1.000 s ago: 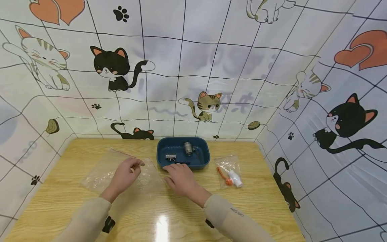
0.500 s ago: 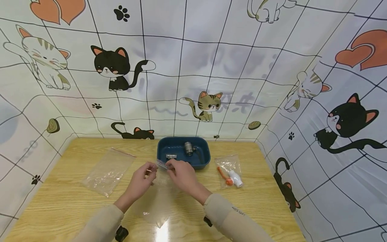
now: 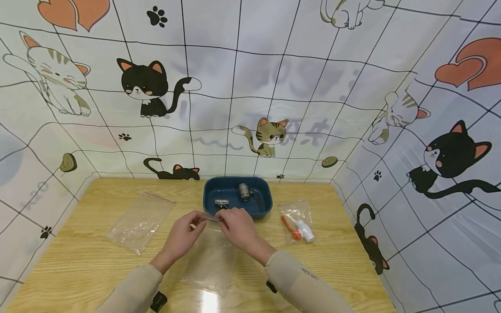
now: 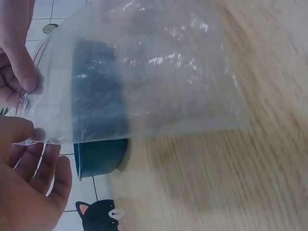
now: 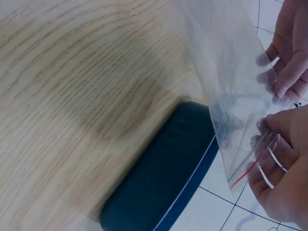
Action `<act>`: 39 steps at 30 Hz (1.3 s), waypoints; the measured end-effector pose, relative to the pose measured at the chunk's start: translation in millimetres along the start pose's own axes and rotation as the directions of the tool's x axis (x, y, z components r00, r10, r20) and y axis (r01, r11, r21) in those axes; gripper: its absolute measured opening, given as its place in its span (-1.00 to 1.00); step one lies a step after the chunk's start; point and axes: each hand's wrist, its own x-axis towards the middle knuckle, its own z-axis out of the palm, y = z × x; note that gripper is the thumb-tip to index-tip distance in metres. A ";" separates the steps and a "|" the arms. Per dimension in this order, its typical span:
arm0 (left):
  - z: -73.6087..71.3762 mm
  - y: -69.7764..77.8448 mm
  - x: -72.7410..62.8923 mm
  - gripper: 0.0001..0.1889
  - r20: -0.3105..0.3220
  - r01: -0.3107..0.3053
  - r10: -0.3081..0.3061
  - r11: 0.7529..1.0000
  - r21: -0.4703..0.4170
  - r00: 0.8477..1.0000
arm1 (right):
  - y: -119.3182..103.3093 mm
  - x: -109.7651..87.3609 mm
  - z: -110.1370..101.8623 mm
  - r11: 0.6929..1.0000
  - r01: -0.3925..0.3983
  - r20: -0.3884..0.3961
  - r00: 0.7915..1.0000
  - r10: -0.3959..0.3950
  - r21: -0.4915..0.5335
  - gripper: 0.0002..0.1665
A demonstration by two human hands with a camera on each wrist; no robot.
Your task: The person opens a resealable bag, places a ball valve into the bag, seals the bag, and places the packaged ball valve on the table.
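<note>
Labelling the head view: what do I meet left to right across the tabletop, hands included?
Flat clear bag, left hand, held clear bag, right hand, small bag with orange item and white item. Blue tray omitted: it overlaps the right hand.

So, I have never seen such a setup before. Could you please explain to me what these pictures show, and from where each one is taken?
There is no machine here: a person works with a bare left hand and right hand. The wide view is filmed from the person's head, looking forward and down. The other two are filmed from the left and right wrists, so the scene looks turned there.

Both hands pinch a clear bag by its edge with a red line.

On the table, at the person's left, lies a flat bag. At the back stands a blue tub with metal parts inside. At the right, a small bag holds an orange piece and a white piece; I cannot tell what those are.
</note>
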 end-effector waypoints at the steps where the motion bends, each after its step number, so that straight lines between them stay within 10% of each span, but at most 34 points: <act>1: -0.2 0.4 0.4 -0.87 -0.001 -0.007 0.007 1.000 0.020 1.000 | 0.4 0.1 -0.2 1.000 0.006 -0.004 1.000 -0.006 0.000 -0.86; 21: 2.7 2.7 4.9 -0.89 -0.005 -0.232 0.242 0.936 0.264 0.970 | 5.1 7.8 -11.9 0.998 0.061 0.047 0.997 -0.060 -0.015 -0.81; 33: 4.1 1.5 4.9 -0.91 0.025 -0.202 0.202 0.943 0.265 0.979 | 9.3 4.4 -7.5 0.997 0.056 0.140 0.988 -0.062 0.045 -0.79; 39: 4.4 5.3 3.7 -0.77 -0.056 -0.194 0.219 0.937 0.289 0.974 | 6.4 4.5 -8.9 0.999 -0.029 0.134 0.991 0.024 0.039 -0.78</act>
